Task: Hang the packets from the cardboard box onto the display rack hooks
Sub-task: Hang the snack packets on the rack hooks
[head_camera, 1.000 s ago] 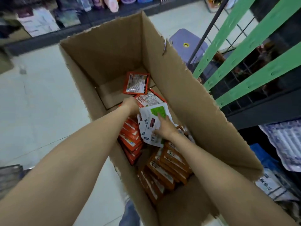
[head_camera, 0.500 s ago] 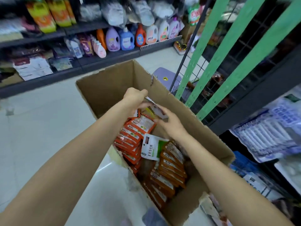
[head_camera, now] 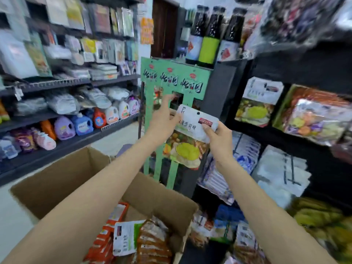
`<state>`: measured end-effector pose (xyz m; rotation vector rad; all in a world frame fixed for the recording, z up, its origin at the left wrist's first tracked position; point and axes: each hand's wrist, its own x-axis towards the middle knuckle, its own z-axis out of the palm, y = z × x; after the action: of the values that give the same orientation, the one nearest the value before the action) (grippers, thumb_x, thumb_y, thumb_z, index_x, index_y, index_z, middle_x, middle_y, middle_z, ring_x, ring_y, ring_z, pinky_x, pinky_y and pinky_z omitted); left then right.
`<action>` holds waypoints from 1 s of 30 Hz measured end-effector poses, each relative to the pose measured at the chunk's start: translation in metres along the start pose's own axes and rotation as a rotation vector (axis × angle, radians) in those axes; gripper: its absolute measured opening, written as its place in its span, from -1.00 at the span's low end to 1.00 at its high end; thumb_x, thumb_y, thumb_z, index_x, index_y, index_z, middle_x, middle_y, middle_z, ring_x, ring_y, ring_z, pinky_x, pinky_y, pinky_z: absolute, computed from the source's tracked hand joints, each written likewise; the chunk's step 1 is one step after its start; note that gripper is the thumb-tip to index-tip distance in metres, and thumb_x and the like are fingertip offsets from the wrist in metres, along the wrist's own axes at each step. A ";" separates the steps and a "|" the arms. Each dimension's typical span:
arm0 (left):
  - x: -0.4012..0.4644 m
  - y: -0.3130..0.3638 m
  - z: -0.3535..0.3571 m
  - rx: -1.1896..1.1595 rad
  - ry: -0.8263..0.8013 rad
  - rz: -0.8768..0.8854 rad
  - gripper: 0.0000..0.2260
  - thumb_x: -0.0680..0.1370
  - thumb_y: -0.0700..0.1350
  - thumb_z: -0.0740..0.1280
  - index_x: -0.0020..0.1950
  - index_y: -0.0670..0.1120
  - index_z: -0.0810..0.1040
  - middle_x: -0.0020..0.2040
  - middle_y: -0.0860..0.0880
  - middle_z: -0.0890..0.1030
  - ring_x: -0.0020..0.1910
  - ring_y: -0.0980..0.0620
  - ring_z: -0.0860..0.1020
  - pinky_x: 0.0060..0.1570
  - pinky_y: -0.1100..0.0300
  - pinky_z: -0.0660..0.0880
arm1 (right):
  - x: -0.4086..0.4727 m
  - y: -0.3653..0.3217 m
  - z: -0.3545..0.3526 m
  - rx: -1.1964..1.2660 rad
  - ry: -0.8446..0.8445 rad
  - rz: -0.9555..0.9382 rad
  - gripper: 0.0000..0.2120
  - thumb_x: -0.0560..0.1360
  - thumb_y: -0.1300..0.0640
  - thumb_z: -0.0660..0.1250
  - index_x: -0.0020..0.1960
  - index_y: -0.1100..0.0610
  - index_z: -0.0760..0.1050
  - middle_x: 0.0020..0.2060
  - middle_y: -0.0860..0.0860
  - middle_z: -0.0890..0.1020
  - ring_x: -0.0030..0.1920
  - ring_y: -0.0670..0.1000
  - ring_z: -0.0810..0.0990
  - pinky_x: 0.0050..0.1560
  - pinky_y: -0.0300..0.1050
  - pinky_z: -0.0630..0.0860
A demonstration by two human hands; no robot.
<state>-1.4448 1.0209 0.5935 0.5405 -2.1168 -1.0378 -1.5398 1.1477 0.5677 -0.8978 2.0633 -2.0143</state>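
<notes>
A white-topped packet with a food picture and a hang hole is held up in front of the green display rack. My right hand pinches the packet's top right corner. My left hand grips its top left edge, index finger stretched toward the rack. Below stands the open cardboard box, holding several orange packets and one white and green packet. The rack's hooks are blurred and hard to make out.
Dark shelves on the right carry bagged goods and white packs. On the left, shelves hold detergent bottles. Dark bottles stand above the rack. More packets lie low beside the box.
Both hands have lifted a packet out of the box and raised it to the green rack. My view has swung up from the box to the shelves.
</notes>
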 end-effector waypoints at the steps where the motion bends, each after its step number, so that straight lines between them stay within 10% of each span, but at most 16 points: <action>1: 0.008 0.011 0.010 -0.008 0.016 0.064 -0.55 0.58 -0.19 0.27 0.42 0.01 0.21 -0.12 -0.03 0.56 -0.12 0.00 0.55 -0.18 0.27 0.40 | 0.005 -0.006 -0.016 0.000 0.031 -0.026 -0.85 0.56 0.24 0.28 0.11 0.11 0.49 0.01 -0.01 0.63 -0.05 -0.11 0.61 -0.04 -0.14 0.57; 10: 0.071 0.094 0.108 0.044 -0.054 0.338 -0.65 0.58 -0.27 0.22 0.32 -0.01 0.50 -0.09 -0.05 0.38 -0.16 0.06 0.37 -0.13 0.34 0.26 | 0.069 -0.025 -0.119 -0.230 0.336 -0.223 -0.63 0.57 0.19 0.25 0.32 -0.12 0.46 -0.24 -0.01 0.60 -0.59 -0.12 0.24 -0.51 -0.38 0.21; 14: 0.095 0.109 0.134 0.036 -0.061 0.320 -0.63 0.54 -0.20 0.33 0.35 -0.08 0.47 0.01 -0.06 0.38 -0.03 0.09 0.37 -0.04 0.51 0.19 | 0.097 -0.031 -0.136 -0.332 0.382 -0.189 -0.67 0.59 0.15 0.23 0.31 -0.10 0.48 0.21 0.02 0.58 -0.29 -0.20 0.38 -0.20 -0.32 0.32; 20: 0.110 0.114 0.157 0.038 -0.057 0.293 -0.60 0.55 -0.19 0.33 0.39 -0.10 0.42 0.06 -0.05 0.34 0.08 0.09 0.33 0.04 0.52 0.14 | 0.120 -0.027 -0.150 -0.427 0.395 -0.222 -0.67 0.60 0.10 0.21 0.34 -0.08 0.45 0.14 0.02 0.53 0.07 -0.01 0.50 -0.08 -0.17 0.37; 30: 0.109 0.098 0.167 0.019 -0.037 0.312 -0.60 0.55 -0.18 0.32 0.39 -0.06 0.41 0.07 -0.04 0.37 0.06 0.11 0.34 0.01 0.53 0.15 | 0.122 -0.011 -0.155 -0.658 0.395 -0.296 -0.64 0.61 0.06 0.17 0.39 -0.14 0.35 -0.06 -0.02 0.46 -0.16 -0.07 0.42 -0.22 -0.20 0.26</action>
<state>-1.6476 1.0957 0.6454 0.1901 -2.1589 -0.8563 -1.7101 1.2239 0.6324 -0.9989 3.0810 -1.7478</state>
